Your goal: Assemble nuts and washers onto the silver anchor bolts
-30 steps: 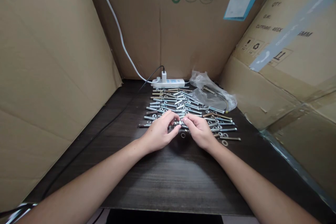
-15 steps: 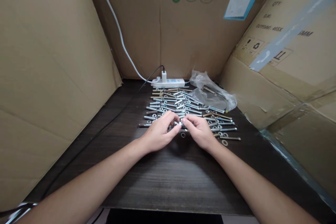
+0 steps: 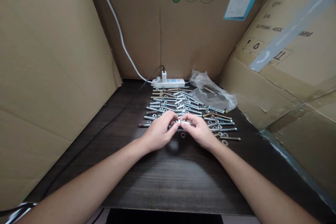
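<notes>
Over the front of the rows of metal parts, my left hand [image 3: 160, 127] and my right hand [image 3: 198, 130] meet with fingertips pinched together. Between them is a silvery bolt [image 3: 187, 122] lying roughly sideways, with a nut [image 3: 180, 121] on it near the left fingertips. The right thumb and fingers close on the shank. My left fingers partly hide the other end. A loose washer [image 3: 183, 135] lies on the table just below the hands. Behind and beside them are several bolts [image 3: 223, 129], nuts and washers in rows, some silver and some brassy.
A white power strip [image 3: 172, 83] with a charger [image 3: 164, 76] sits at the back. A clear plastic bag [image 3: 210, 92] lies right of it. A black cable [image 3: 105, 125] crosses the dark table [image 3: 168, 185] on the left. Cardboard walls [image 3: 139, 35] stand on three sides.
The right fingers have shifted along the bolt, and more of its shank now shows at the right thumb. The left hand has barely moved.
</notes>
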The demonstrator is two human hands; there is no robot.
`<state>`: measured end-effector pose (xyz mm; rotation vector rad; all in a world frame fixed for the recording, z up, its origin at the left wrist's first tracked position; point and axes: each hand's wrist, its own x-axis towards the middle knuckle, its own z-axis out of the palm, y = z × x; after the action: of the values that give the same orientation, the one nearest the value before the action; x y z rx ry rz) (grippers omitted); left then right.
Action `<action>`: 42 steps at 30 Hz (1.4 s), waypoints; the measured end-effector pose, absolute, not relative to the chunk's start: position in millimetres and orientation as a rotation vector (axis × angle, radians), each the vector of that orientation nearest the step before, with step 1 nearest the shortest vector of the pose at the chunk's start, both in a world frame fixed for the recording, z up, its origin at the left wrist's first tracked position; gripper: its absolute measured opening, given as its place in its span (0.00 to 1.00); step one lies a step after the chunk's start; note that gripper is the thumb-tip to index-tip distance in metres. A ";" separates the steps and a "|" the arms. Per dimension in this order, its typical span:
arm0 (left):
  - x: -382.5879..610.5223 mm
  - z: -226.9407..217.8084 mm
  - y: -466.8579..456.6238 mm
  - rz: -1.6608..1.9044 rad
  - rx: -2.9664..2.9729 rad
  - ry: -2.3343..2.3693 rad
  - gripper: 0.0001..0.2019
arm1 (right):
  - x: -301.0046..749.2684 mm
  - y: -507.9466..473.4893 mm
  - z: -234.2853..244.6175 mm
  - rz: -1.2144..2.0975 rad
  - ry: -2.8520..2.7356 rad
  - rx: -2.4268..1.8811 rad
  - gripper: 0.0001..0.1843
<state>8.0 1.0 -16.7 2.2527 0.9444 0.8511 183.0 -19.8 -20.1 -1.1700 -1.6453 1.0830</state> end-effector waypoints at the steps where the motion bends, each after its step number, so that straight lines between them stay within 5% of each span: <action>1: 8.1 -17.3 1.6 0.858 2.243 0.956 0.08 | 182.5 -20.5 -20.3 1.080 -1.656 -1.175 0.07; 19: 9.1 -20.1 3.2 0.756 2.266 1.004 0.14 | 178.0 -26.0 -18.5 0.836 -1.770 -1.250 0.06; 42: 7.6 -18.9 2.0 0.808 2.203 0.922 0.07 | 184.3 -22.9 -20.2 0.845 -1.721 -1.239 0.04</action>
<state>7.6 2.0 -18.9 2.2026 0.9222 0.8079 184.3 -22.9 -20.2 -1.2389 -1.7215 0.8452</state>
